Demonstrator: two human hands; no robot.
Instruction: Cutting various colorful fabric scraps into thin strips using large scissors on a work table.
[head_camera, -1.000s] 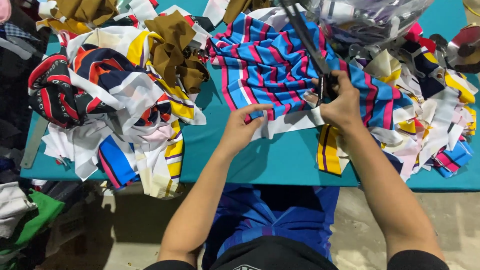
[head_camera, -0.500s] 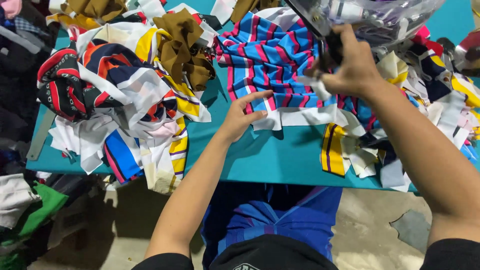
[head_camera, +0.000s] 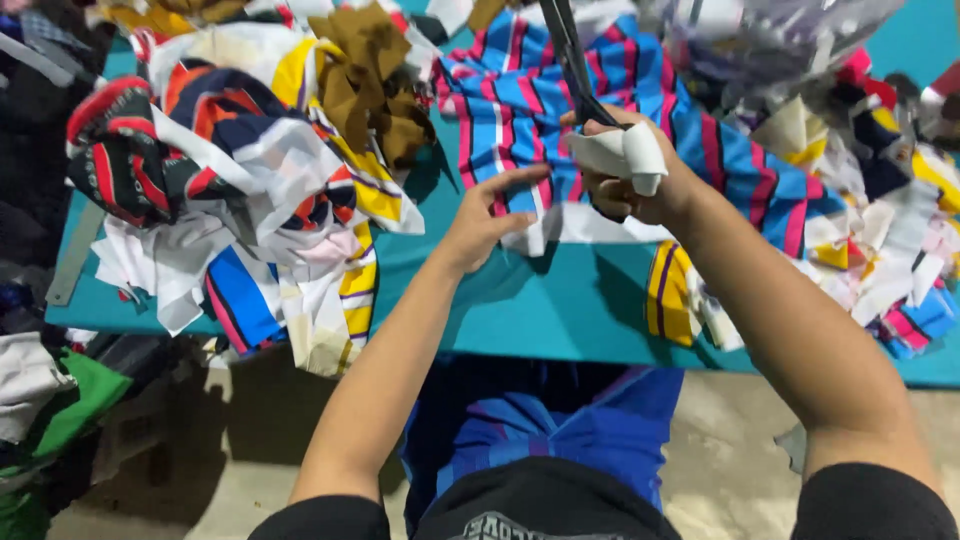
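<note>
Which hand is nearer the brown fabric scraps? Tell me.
Left. The left hand rests flat on the striped blue cloth, just right of and below the brown fabric scraps. The right hand grips the scissors farther right.

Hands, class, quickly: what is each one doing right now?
Left hand: open, fingers flat on the striped cloth.
Right hand: closed on the scissors, thumb wrapped in white tape.

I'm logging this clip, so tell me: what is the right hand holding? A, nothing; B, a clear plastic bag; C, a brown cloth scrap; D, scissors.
D: the right hand grips dark scissors, blades pointing up over the striped cloth.
</note>
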